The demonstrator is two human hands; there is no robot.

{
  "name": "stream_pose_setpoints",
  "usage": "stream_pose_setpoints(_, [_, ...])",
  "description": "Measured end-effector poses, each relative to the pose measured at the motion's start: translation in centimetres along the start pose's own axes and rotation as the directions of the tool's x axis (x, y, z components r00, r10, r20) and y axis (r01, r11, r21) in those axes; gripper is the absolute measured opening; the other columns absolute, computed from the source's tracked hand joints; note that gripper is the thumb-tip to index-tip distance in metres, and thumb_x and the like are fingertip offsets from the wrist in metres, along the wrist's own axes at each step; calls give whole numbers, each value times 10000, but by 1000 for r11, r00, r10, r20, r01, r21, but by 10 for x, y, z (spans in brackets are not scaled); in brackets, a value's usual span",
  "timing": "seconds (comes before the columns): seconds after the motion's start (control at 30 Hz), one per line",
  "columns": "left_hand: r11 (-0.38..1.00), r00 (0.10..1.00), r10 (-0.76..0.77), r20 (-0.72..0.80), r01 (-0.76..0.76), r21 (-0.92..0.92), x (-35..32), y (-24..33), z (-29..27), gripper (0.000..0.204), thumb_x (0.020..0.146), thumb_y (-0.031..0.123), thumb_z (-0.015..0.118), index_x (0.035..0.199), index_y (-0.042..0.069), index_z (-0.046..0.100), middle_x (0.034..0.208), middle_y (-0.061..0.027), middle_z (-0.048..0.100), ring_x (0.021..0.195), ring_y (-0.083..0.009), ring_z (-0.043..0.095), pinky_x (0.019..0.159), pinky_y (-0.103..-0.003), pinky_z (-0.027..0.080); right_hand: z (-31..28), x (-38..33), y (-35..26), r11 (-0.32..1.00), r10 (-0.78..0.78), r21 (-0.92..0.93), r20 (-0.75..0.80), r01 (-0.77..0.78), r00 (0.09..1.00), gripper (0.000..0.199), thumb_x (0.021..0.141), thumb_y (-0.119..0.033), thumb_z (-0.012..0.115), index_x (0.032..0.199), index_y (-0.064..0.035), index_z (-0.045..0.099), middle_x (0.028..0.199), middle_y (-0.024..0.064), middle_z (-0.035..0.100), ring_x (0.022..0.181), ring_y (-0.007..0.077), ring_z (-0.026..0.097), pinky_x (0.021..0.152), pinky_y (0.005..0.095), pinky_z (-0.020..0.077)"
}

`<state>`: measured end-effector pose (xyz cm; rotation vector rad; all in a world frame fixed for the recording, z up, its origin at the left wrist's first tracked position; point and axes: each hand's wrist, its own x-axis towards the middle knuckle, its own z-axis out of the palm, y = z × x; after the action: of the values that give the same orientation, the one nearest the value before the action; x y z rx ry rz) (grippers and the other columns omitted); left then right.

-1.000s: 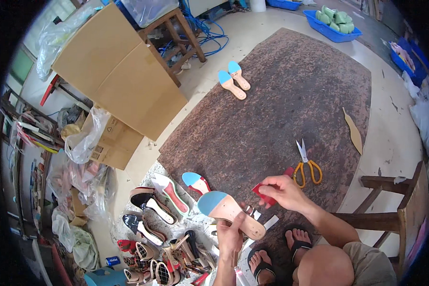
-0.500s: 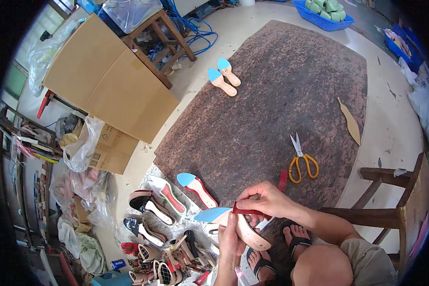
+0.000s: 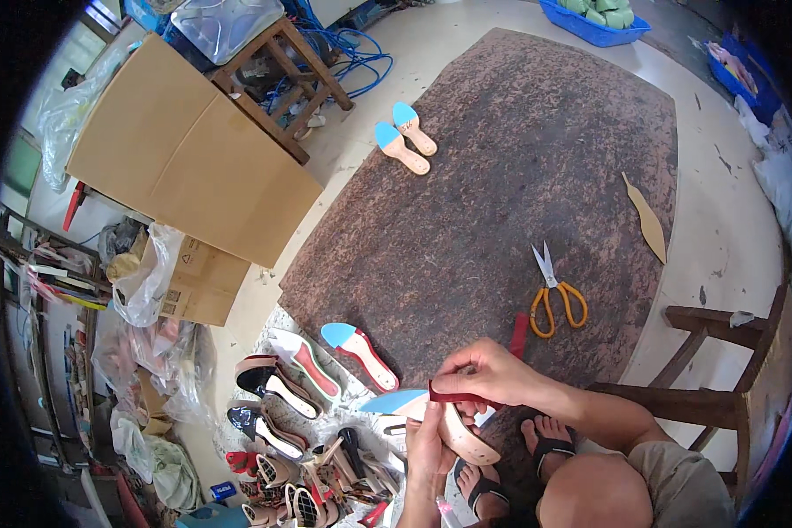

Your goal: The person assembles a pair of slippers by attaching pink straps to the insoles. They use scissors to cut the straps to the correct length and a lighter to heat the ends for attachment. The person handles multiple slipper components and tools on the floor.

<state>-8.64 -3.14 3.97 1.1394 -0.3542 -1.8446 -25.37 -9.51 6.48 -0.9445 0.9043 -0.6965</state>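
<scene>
My left hand [image 3: 429,444] holds a tan shoe insole with a blue toe patch [image 3: 394,402], tilted on its side near my knees. My right hand [image 3: 484,374] pinches a dark red strap [image 3: 453,397] against the insole's upper edge. A second red strip [image 3: 519,335] lies on the brown mat just beyond my right hand. Another blue-toed insole with a red lining [image 3: 359,354] rests at the mat's near edge, left of my hands.
Yellow-handled scissors [image 3: 553,295] lie on the large brown mat [image 3: 519,167]. Two blue-toed insoles [image 3: 402,136] sit at its far edge, a tan cut-out piece [image 3: 648,222] on the floor at right. Several shoe parts [image 3: 282,405] are piled at left; cardboard sheets [image 3: 185,158], wooden stools.
The insole has turned from flat-facing to edge-on in my left hand. My right hand has moved left and down, bringing the red strap onto the insole.
</scene>
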Motion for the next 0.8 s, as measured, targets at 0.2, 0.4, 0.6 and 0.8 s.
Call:
stream_pose_setpoints(0.2, [996,998,61,-30,-63,-58,-2,-1,-6,273,988,213,558,1195,35,566,968,-140,672,773,-272,691,592,-397,605,13,0,13,651,-671,-515,-47,557,740,156,819,-86,751,964,-31,735,976,102,673,787,214,688,625,298,530])
stream_pose_setpoints(0.4, [990,990,139,-1,-139,-31,-7,1,-23,295,944,104,625,1221,31,557,1078,-123,656,908,-237,675,760,-385,587,27,-6,4,515,-677,-691,35,508,735,156,817,-158,743,924,-52,700,939,61,677,755,238,686,603,336,535])
stream_pose_setpoints(0.6, [966,963,259,-72,-260,5,-10,3,-26,298,925,84,667,1195,33,552,1115,-91,637,1014,-200,633,894,-367,538,42,0,-1,384,-680,-803,89,457,728,184,808,-191,736,905,-64,646,976,49,656,758,250,683,593,350,533])
stream_pose_setpoints(0.8, [892,894,436,-100,-444,-80,-8,3,-29,287,976,143,584,1232,18,548,1170,-122,631,1053,-230,634,922,-381,540,39,5,0,520,-691,-655,55,549,720,103,839,-149,715,917,-82,717,979,19,659,729,191,677,598,328,537])
